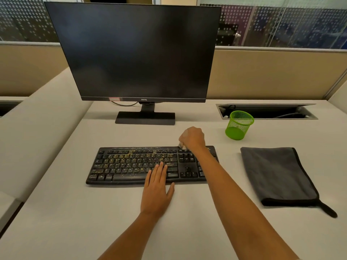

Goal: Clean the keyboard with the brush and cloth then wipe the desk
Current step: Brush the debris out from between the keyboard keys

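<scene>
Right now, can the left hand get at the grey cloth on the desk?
Probably not easily. The left hand lies flat on the front edge of the keyboard, and the right arm, the right hand gripping a brush, crosses between it and the grey cloth.

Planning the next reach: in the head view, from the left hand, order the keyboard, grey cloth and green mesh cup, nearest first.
1. Keyboard, touched by the left hand.
2. Grey cloth, off to the right.
3. Green mesh cup, right and farther back.
</scene>
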### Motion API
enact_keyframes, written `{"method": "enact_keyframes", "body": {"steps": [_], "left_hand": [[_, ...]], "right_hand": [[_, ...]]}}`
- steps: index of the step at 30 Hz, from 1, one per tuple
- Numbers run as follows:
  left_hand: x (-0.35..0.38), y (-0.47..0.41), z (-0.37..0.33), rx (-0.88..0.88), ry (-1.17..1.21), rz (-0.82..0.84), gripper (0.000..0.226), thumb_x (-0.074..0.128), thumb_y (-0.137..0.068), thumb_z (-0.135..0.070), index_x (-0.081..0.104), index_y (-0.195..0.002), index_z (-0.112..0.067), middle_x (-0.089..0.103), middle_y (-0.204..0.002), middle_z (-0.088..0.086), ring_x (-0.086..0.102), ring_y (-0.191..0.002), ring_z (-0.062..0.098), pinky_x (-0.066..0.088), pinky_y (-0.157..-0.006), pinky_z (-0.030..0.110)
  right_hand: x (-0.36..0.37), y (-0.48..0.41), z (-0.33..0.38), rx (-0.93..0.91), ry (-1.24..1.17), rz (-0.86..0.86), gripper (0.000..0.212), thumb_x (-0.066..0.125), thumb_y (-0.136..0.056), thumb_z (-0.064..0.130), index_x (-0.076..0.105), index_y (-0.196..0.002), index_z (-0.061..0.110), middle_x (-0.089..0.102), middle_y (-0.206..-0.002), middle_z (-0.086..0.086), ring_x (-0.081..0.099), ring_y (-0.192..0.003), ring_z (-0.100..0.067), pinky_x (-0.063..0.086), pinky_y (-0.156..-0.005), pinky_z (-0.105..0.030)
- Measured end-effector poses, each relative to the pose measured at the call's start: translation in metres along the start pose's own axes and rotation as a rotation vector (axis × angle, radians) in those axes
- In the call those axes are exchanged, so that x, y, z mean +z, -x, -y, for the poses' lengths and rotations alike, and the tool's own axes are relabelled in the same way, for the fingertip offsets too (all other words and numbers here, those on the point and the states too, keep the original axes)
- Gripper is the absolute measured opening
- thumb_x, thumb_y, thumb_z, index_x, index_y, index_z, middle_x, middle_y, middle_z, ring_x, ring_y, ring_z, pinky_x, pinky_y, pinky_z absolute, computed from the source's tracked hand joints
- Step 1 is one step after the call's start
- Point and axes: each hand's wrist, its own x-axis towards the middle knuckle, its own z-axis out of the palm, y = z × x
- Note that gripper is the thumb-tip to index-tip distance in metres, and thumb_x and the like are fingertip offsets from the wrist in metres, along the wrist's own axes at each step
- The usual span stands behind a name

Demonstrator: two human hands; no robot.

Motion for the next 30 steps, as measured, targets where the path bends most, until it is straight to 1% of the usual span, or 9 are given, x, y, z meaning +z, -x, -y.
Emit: {"method": "enact_keyframes", "body": {"steps": [3, 5, 7, 11, 14, 20, 24, 28, 30], "left_hand": [[-0.001, 0.000, 0.000, 0.004, 0.001, 0.002, 0.061, 0.032, -0.092, -0.047, 0.037, -0.142, -0.012, 0.039, -0.146, 0.005, 0.031, -0.137, 0.018, 0.006, -0.113, 0.031], [-0.001, 0.000, 0.000, 0.010, 0.003, -0.002, 0.061, 0.032, -0.092, -0.047, 0.038, -0.141, -0.012, 0.039, -0.146, 0.005, 0.031, -0.137, 0.019, 0.007, -0.113, 0.032], [0.000, 0.000, 0.000, 0.014, 0.001, -0.003, 0.061, 0.032, -0.092, -0.047, 0.038, -0.141, -0.011, 0.039, -0.146, 0.005, 0.032, -0.137, 0.019, 0.008, -0.113, 0.032], [0.001, 0.000, 0.000, 0.011, -0.003, -0.007, 0.061, 0.033, -0.092, -0.046, 0.036, -0.142, -0.011, 0.038, -0.147, 0.006, 0.031, -0.137, 0.018, 0.010, -0.112, 0.034], [0.000, 0.000, 0.000, 0.011, -0.008, -0.005, 0.061, 0.032, -0.092, -0.046, 0.035, -0.142, -0.011, 0.038, -0.147, 0.006, 0.031, -0.137, 0.019, 0.011, -0.112, 0.034], [0.000, 0.000, -0.001, 0.011, -0.009, -0.001, 0.061, 0.031, -0.092, -0.047, 0.037, -0.141, -0.011, 0.040, -0.146, 0.006, 0.033, -0.136, 0.019, 0.009, -0.112, 0.033], [0.001, 0.000, 0.000, 0.010, -0.009, 0.000, 0.061, 0.032, -0.092, -0.047, 0.036, -0.141, -0.012, 0.039, -0.147, 0.006, 0.032, -0.137, 0.020, 0.009, -0.112, 0.033], [0.001, 0.000, 0.000, 0.004, -0.010, 0.004, 0.061, 0.033, -0.092, -0.047, 0.036, -0.142, -0.012, 0.038, -0.147, 0.005, 0.031, -0.137, 0.019, 0.010, -0.113, 0.033], [0.001, 0.000, 0.000, 0.008, -0.006, 0.005, 0.061, 0.030, -0.093, -0.048, 0.035, -0.142, -0.013, 0.038, -0.147, 0.005, 0.031, -0.137, 0.019, 0.010, -0.113, 0.033]], "right_hand": [[-0.010, -0.009, 0.005, 0.021, -0.121, 0.057, 0.021, 0.065, -0.080, 0.014, 0.071, -0.092, -0.002, 0.070, -0.095, -0.014, 0.066, -0.089, -0.024, 0.056, -0.078, -0.035], [-0.026, -0.018, 0.001, 0.048, -0.164, 0.016, 0.017, 0.068, -0.077, 0.018, 0.070, -0.083, 0.002, 0.069, -0.091, -0.011, 0.065, -0.086, -0.023, 0.055, -0.071, -0.031], [-0.047, -0.023, -0.007, 0.057, 0.041, -0.039, 0.012, 0.065, -0.078, 0.019, 0.067, -0.080, 0.007, 0.063, -0.085, -0.009, 0.059, -0.081, -0.023, 0.042, -0.055, -0.020], [-0.070, -0.032, -0.032, -0.023, 0.568, -0.029, 0.035, 0.064, -0.082, 0.022, 0.064, -0.111, 0.003, 0.062, -0.112, -0.012, 0.060, -0.104, -0.027, 0.038, -0.062, -0.023], [-0.067, -0.031, -0.035, -0.124, 0.741, 0.081, 0.038, 0.064, -0.083, 0.022, 0.062, -0.117, 0.006, 0.061, -0.115, -0.012, 0.058, -0.108, -0.028, 0.044, -0.070, -0.026], [-0.039, -0.030, -0.014, -0.370, 0.535, 0.200, 0.026, 0.072, -0.080, 0.018, 0.065, -0.102, 0.004, 0.064, -0.107, -0.012, 0.060, -0.100, -0.025, 0.040, -0.076, -0.027], [-0.021, -0.028, 0.002, -0.464, 0.291, 0.293, 0.020, 0.074, -0.078, 0.014, 0.070, -0.095, 0.005, 0.069, -0.103, -0.010, 0.063, -0.098, -0.023, 0.048, -0.084, -0.033], [-0.012, -0.027, 0.007, -0.453, -0.060, 0.367, 0.012, 0.073, -0.080, 0.013, 0.071, -0.090, 0.006, 0.070, -0.098, -0.009, 0.065, -0.092, -0.022, 0.056, -0.084, -0.037], [-0.019, -0.027, 0.004, -0.415, -0.201, 0.345, 0.012, 0.071, -0.082, 0.011, 0.071, -0.092, 0.005, 0.070, -0.099, -0.011, 0.065, -0.090, -0.020, 0.058, -0.080, -0.032]]}}
